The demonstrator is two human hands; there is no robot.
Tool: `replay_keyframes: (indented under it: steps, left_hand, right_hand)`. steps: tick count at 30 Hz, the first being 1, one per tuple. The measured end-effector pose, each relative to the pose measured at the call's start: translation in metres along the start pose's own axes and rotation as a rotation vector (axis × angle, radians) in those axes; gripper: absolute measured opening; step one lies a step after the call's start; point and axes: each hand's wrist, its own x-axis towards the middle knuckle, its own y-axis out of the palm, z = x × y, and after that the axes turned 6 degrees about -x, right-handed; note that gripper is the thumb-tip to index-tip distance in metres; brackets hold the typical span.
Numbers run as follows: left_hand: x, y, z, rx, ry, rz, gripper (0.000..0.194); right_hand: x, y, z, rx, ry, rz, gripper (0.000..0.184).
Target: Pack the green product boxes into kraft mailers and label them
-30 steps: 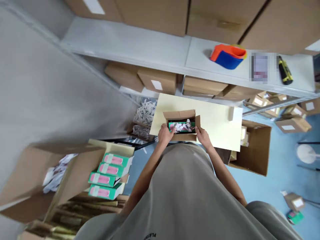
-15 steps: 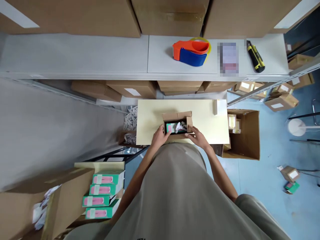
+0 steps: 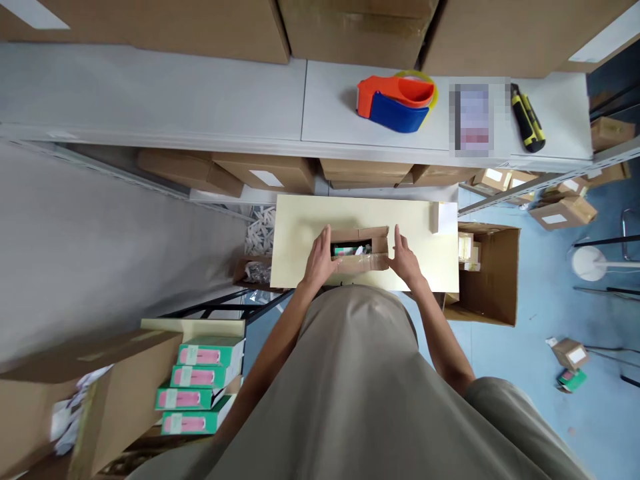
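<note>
A small cardboard box (image 3: 361,264) sits on the cream tabletop, its end flaps turned inward and its near long flap folded over part of the opening. Inside, a green box (image 3: 344,251) and some crumpled white paper (image 3: 361,250) show through the gap. My left hand (image 3: 319,259) lies along the box's left end, fingers stretched forward and thumb at the near flap. At the other end, my right hand (image 3: 406,261) is open with its forefinger raised and its thumb against the flap's right corner.
A tape dispenser (image 3: 397,103) and a utility knife (image 3: 527,120) lie on the shelf (image 3: 200,100) ahead. Several green-and-pink boxes (image 3: 193,378) are stacked at lower left. A small white box (image 3: 445,218) stands on the table (image 3: 420,247), with a large open carton (image 3: 493,273) to its right.
The right end flap went inward first, then the near long flap came up over the opening, covering much of the green box and paper. Both hands have shifted slightly forward, fingers straightened.
</note>
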Motion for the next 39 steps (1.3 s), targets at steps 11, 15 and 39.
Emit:
replay_keyframes:
  steps: [11,15,39]
  left_hand:
    - [-0.028,0.018,0.006,0.069,0.101,0.024,0.022]
    - [-0.03,0.022,0.002,0.074,0.08,0.002,0.023]
    - [0.137,-0.111,-0.172,-0.07,0.584,-0.398,0.021]
  right_hand:
    - [-0.011,0.019,-0.012,-0.064,-0.223,-0.156,0.026]
    - [-0.015,0.029,-0.013,-0.053,-0.213,-0.21,0.026]
    - [0.196,-0.259,0.107,-0.354,-0.093,-0.274,0.054]
